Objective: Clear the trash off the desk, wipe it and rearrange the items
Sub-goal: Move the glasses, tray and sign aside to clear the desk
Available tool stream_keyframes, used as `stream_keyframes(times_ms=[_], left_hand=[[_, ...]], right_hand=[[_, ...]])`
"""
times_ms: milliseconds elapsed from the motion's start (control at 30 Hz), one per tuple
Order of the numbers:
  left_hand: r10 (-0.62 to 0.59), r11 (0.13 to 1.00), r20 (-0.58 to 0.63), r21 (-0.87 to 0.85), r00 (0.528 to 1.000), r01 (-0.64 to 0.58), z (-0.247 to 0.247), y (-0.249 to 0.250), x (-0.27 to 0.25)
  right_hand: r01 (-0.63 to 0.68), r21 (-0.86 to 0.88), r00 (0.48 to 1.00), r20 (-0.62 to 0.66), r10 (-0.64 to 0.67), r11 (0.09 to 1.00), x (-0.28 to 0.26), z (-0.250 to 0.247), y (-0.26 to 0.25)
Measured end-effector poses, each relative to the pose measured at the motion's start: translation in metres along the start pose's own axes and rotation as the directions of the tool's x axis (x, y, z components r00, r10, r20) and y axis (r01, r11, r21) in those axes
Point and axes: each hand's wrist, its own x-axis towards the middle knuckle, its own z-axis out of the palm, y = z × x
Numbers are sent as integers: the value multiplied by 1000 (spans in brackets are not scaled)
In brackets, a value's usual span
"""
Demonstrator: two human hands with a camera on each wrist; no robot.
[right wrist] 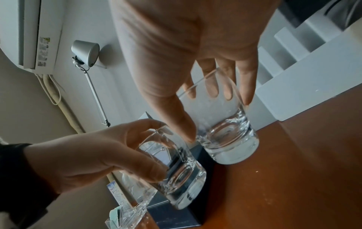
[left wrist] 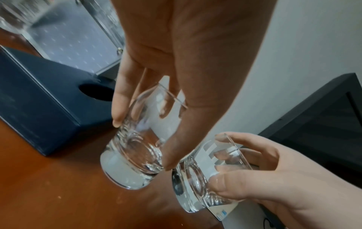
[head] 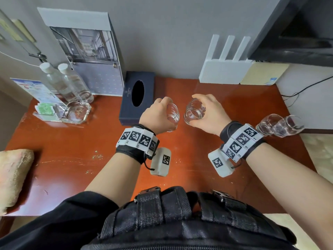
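Note:
My left hand [head: 158,112] grips a clear drinking glass [head: 173,114] from above, thumb and fingers round its wall. My right hand [head: 209,112] grips a second clear glass [head: 193,112] the same way. Both glasses are empty, tilted and close side by side over the middle of the red-brown desk [head: 72,150]. The left wrist view shows the left hand [left wrist: 143,144] on its glass [left wrist: 133,170], with the right glass [left wrist: 195,186] beside it. In the right wrist view the right hand [right wrist: 219,119] holds its glass [right wrist: 227,147] next to the left glass [right wrist: 182,178].
A dark blue tissue box [head: 137,98] stands just left of the hands. Two more glasses [head: 277,126] stand at the desk's right edge. A glass ashtray [head: 76,111], two water bottles [head: 68,83] and a framed picture [head: 90,55] are at back left, a white router [head: 225,69] at back right, a cloth [head: 12,177] at left.

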Motion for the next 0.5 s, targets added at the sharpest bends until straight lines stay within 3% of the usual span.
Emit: stream_keyframes(times_ms=[500], left_hand=[[44, 999, 57, -20, 997, -43, 79, 136, 53]], right_hand=[[-79, -29, 996, -34, 78, 996, -8, -95, 137]])
